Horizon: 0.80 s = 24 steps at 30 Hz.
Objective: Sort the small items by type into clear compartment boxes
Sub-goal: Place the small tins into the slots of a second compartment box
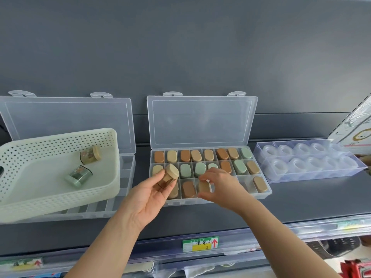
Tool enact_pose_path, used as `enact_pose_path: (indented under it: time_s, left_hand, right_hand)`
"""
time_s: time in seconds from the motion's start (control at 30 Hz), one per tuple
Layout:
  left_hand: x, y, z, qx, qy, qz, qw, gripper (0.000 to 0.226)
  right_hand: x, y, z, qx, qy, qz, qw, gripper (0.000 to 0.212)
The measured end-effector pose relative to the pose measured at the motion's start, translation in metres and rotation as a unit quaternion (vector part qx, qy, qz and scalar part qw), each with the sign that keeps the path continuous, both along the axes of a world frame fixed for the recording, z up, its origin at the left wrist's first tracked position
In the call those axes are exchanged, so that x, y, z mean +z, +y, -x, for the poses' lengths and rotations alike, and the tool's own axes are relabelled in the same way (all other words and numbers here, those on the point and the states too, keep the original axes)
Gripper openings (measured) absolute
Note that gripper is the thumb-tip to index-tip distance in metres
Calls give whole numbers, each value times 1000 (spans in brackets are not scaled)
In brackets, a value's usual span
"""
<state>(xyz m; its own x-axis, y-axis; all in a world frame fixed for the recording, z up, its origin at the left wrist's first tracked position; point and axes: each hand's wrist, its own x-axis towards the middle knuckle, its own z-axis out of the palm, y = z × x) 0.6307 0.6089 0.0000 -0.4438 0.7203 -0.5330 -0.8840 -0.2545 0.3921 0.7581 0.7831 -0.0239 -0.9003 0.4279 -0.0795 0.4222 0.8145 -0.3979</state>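
Left hand [147,194] grips a capped jar [169,175] above the compartment box [261,194]; right hand [218,185] pinches a second jar [203,187] inside. A white basket [60,199] rests on the neighbouring box [96,212].

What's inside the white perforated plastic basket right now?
A tan-lidded glass jar and a greyish glass jar lie on their sides. The basket's left end is out of frame.

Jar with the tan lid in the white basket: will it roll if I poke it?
Probably not far: the jar lies on its side, but its tan lid looks oval, so it would likely rock or slide. Its clear body looks hard, maybe slippery.
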Motion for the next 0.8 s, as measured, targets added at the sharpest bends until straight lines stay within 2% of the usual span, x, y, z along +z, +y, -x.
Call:
enact_pose_path:
  time_s: [0.07,0.13,0.23,0.33,0.4,0.43,0.47,0.53,0.57,0.63,0.7,0.73,0.8]
  left_hand:
    - [-1,1,-3,-2,16,6,1000,41]
    - [-1,4,-9,-10,40,10,999,33]
    - [0,13,-22,-40,89,0,995,32]
    - [-1,22,-30,-62,143,23,987,35]
    - [-4,26,-29,-81,229,72,967,41]
    - [-6,27,-28,-99,323,122,933,40]
    - [-11,27,-25,-121,443,183,869,37]
    - [-23,28,-19,-143,649,277,694,37]
    - [-28,28,-17,-150,707,301,622,39]
    - [-36,31,-14,-171,774,332,511,44]
    - [-40,34,-12,-203,804,349,436,46]
    - [-40,35,-11,-213,809,353,419,46]
    - [-38,38,-10,-219,812,354,410,47]
  right_hand:
    - [2,0,-2,-15,15,20,1000,50]
    - [14,-5,-3,-32,73,97,992,50]
    - [32,-16,-1,-30,177,298,938,55]
    - [37,-16,-2,-45,234,383,893,49]
    - [41,-9,-7,-59,240,402,882,37]
    - [41,-4,-11,-74,239,396,884,35]
    - [41,2,-16,-95,234,376,891,35]
    - [36,15,-25,-137,209,286,925,38]
    - [33,21,-29,-147,191,234,942,39]
    - [25,27,-34,-142,159,165,963,41]
    - [19,29,-35,-125,124,126,976,41]
    - [17,28,-34,-114,103,106,982,40]
    - [13,26,-31,-94,65,73,991,42]
